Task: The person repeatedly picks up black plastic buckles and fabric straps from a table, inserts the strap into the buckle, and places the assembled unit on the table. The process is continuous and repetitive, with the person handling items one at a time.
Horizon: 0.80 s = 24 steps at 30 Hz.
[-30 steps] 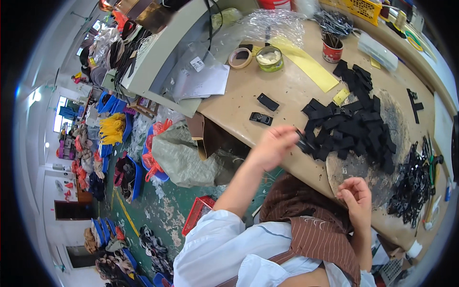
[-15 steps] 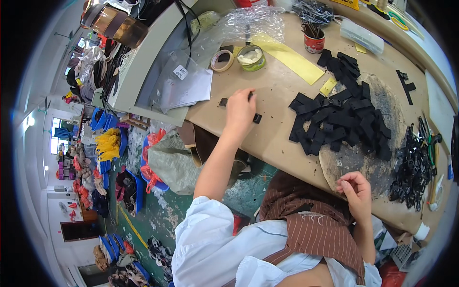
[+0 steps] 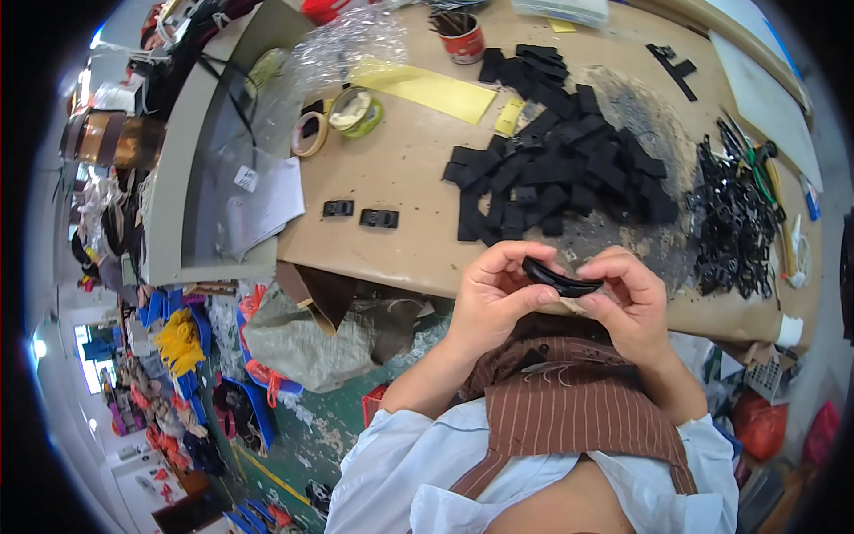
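A short, bent black strip (image 3: 559, 279), curved with its two layers slightly parted, is held at the table's front edge. My left hand (image 3: 494, 298) pinches its left end between thumb and fingers. Its right end sits between the thumb and fingers of my right hand (image 3: 630, 298). Just beyond my hands lies a loose pile of black strap pieces (image 3: 569, 165). Two small black pieces with fittings on them (image 3: 338, 208) rest apart from the pile, farther left on the table. Whether the strip carries a fitting is hidden by my fingers.
A heap of small black hardware (image 3: 734, 222) lies at the right beside hand tools (image 3: 767, 173). Toward the back stand a red can (image 3: 463, 46), a green tin (image 3: 365, 120) and a tape roll (image 3: 310, 133). A grey-sided bin (image 3: 191, 205) borders the left.
My left hand has come from the small pieces at the left to the front edge and meets my right hand. Both now hold the bent strip. The view has shifted.
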{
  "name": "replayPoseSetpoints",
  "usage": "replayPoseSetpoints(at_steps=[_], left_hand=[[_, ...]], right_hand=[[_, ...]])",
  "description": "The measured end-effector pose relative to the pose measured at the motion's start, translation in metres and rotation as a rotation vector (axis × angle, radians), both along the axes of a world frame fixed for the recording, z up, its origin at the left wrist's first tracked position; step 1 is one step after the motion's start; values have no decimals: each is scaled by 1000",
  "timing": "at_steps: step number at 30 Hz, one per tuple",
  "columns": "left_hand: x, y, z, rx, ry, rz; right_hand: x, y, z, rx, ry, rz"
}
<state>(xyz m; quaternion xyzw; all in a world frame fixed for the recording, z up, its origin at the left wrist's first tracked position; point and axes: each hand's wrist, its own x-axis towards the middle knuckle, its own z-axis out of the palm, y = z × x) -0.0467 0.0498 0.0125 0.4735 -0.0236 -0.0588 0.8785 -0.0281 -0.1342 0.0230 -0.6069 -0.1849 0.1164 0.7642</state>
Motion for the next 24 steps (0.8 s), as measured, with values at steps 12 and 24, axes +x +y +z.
replayPoseSetpoints(at_steps=[12,24], left_hand=[[-7,-3,0,-133,171,-216],[9,2,-2,10,254,-189]], right_hand=[[0,-14,-3,177,351,213],[11,-20,-10,233,500,139]])
